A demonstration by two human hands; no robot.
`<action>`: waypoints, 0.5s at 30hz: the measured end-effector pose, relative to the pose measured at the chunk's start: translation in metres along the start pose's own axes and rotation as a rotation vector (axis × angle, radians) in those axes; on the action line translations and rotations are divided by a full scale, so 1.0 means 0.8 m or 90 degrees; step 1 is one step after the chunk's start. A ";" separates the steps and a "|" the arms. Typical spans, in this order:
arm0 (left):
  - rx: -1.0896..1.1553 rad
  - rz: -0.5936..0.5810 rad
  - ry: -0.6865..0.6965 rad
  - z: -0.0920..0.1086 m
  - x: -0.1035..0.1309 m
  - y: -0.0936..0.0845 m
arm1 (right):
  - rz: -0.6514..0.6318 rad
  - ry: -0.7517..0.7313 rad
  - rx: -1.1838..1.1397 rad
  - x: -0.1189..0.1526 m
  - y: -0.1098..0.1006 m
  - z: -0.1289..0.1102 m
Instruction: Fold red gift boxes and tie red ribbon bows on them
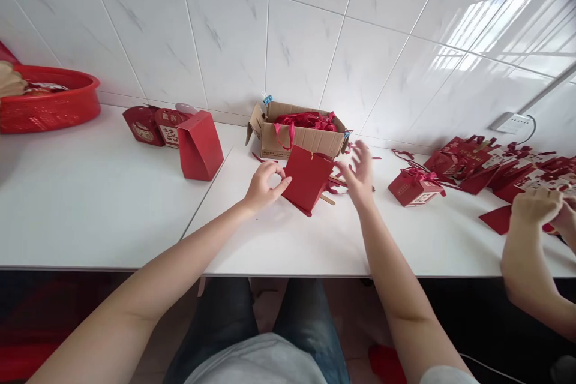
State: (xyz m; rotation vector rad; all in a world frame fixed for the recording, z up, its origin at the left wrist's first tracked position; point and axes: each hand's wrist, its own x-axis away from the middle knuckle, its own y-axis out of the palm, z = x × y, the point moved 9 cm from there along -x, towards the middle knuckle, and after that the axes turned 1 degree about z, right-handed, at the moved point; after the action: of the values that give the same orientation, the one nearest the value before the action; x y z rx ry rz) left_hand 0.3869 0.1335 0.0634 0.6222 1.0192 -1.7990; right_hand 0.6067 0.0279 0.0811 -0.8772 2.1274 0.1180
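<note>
A plain red gift box (308, 179) stands tilted on the white table in front of me. At its left edge my left hand (267, 185) pinches the card, thumb and index finger curled together. My right hand (359, 175) is raised just off the box's right side, fingers apart and holding nothing. Behind the box is a cardboard carton (310, 143) filled with red ribbon (310, 121). A flat wooden stick (327, 199) and more ribbon lie partly hidden behind the red box.
On the left are another red box (200, 147), printed boxes (168, 126) and a red plastic basket (49, 109). To the right sit a ribbon-tied box (416, 186) and several finished-looking boxes (468, 159). A co-worker's hands (537, 205) are at the far right.
</note>
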 end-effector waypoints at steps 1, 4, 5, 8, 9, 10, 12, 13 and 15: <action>-0.016 0.021 0.013 0.001 -0.005 -0.006 | -0.050 0.056 -0.085 0.003 0.027 0.009; -0.041 0.026 0.013 0.000 -0.022 -0.010 | -0.169 0.209 -0.295 0.023 0.080 0.031; -0.046 0.010 0.009 0.000 -0.029 -0.006 | -0.197 0.235 -0.340 0.030 0.088 0.033; -0.056 -0.062 0.029 0.010 -0.045 0.014 | -0.249 0.232 -0.403 0.041 0.089 0.027; -0.057 -0.080 0.044 0.016 -0.049 0.021 | -0.251 0.222 -0.404 0.043 0.086 0.023; -0.056 -0.087 0.060 0.023 -0.051 0.026 | -0.244 0.213 -0.397 0.043 0.083 0.019; -0.058 -0.077 0.090 0.034 -0.051 0.029 | -0.217 0.203 -0.365 0.044 0.077 0.012; -0.065 -0.060 0.105 0.040 -0.050 0.028 | -0.205 0.199 -0.347 0.044 0.076 0.007; -0.093 -0.019 0.137 0.049 -0.043 0.022 | -0.191 0.182 -0.316 0.047 0.076 -0.005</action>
State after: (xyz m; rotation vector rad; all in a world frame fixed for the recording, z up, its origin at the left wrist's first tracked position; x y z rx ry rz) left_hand 0.4184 0.1129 0.1036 0.7244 1.2980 -1.6910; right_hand 0.5504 0.0519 0.0443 -1.5736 2.2338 0.3973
